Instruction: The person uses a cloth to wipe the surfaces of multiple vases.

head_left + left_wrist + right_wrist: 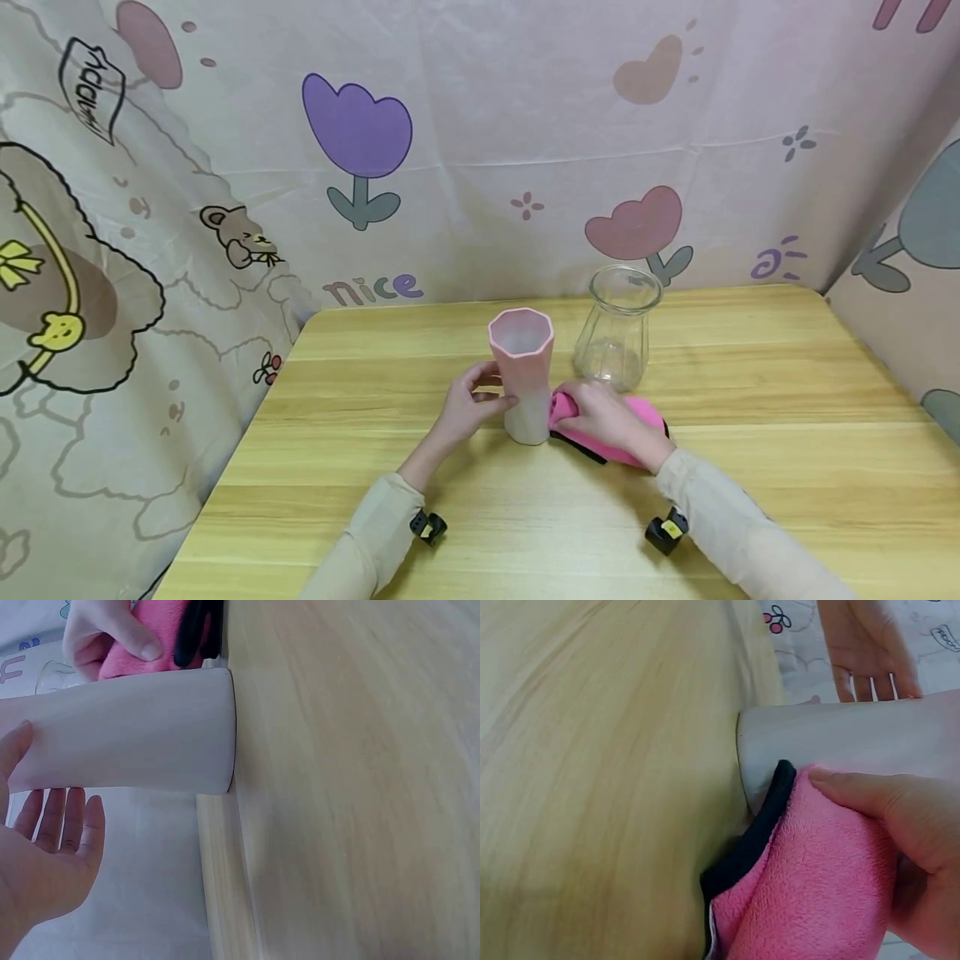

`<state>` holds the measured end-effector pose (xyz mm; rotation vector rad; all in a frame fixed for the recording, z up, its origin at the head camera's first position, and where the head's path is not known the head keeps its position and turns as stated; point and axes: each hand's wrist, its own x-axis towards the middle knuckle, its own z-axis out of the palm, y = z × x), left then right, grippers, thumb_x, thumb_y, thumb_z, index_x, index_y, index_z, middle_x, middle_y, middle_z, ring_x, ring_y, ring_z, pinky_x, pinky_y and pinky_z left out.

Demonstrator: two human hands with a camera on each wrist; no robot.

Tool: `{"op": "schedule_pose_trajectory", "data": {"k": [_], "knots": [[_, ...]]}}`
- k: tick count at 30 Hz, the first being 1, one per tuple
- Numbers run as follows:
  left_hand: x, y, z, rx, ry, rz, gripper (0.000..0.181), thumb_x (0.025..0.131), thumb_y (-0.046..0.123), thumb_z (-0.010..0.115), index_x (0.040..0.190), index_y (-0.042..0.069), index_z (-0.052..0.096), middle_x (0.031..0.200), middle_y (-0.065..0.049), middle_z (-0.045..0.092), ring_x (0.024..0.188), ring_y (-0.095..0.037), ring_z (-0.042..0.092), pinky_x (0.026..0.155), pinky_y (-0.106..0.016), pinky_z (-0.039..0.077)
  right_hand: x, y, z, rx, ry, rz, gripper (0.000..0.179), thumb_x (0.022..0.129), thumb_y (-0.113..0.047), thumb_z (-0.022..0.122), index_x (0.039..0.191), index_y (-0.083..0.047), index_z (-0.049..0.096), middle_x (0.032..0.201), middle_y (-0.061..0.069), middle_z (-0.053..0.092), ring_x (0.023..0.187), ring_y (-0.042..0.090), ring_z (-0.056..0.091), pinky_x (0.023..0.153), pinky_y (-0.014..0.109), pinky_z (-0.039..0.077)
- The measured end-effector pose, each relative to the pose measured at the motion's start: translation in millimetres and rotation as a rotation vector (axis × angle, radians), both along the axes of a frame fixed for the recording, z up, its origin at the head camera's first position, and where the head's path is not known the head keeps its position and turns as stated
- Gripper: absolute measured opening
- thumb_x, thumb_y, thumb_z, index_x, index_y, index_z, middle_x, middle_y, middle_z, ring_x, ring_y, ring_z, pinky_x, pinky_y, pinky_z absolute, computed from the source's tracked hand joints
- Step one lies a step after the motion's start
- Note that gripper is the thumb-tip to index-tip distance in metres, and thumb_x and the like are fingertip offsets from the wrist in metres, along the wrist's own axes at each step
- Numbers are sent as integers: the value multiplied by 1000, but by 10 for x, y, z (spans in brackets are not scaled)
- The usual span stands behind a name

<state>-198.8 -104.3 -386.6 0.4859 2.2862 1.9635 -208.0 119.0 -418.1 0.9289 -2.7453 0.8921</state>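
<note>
A tall vase (527,392), pink at its faceted rim and fading to white below, stands upright on the table. My left hand (472,400) holds it from the left at mid-height, thumb across the near side and fingertips at its far edge. On the other side, my right hand (600,414) grips a folded pink cloth (817,885) with black edging, the thumb pressing on top. The cloth lies right against the vase's lower wall. In the left wrist view, the vase (142,735) spans between my hand and the cloth.
A clear glass vase (615,342) with a wide rim stands behind my right hand. The light wooden table (360,400) backs onto a printed curtain (480,108), which also hangs along both sides.
</note>
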Motion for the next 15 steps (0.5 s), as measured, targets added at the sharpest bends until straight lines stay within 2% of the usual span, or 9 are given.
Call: {"op": "schedule_pose_trajectory", "data": {"k": [3, 5, 10, 15], "knots": [[0, 1, -2, -7, -5, 1, 45, 74, -4, 69, 116, -7, 53, 113, -22, 56, 103, -34, 52, 87, -42, 48, -6, 9, 0, 7, -3, 2, 24, 70, -18, 75, 90, -7, 65, 67, -8, 55, 57, 3, 44, 49, 18, 37], [0, 2, -4, -8, -4, 3, 45, 74, -4, 69, 116, -7, 53, 113, -21, 56, 103, -34, 52, 87, -41, 48, -5, 19, 29, -21, -39, -3, 26, 71, -18, 75, 93, -6, 65, 71, -7, 58, 59, 4, 47, 50, 18, 40], [0, 1, -8, -4, 2, 4, 45, 74, -4, 69, 116, -7, 53, 113, -21, 56, 103, -33, 52, 87, -41, 48, 8, 53, 172, -171, -111, -14, 33, 75, -17, 74, 104, -4, 63, 85, 2, 64, 68, 8, 55, 58, 22, 48], [0, 0, -13, 0, 12, 1, 45, 74, -4, 69, 115, -7, 53, 113, -22, 56, 102, -33, 52, 86, -41, 49, 30, 84, 316, -314, -87, -40, 40, 75, -19, 75, 109, -3, 62, 98, 8, 66, 84, 15, 60, 70, 26, 52]]}}
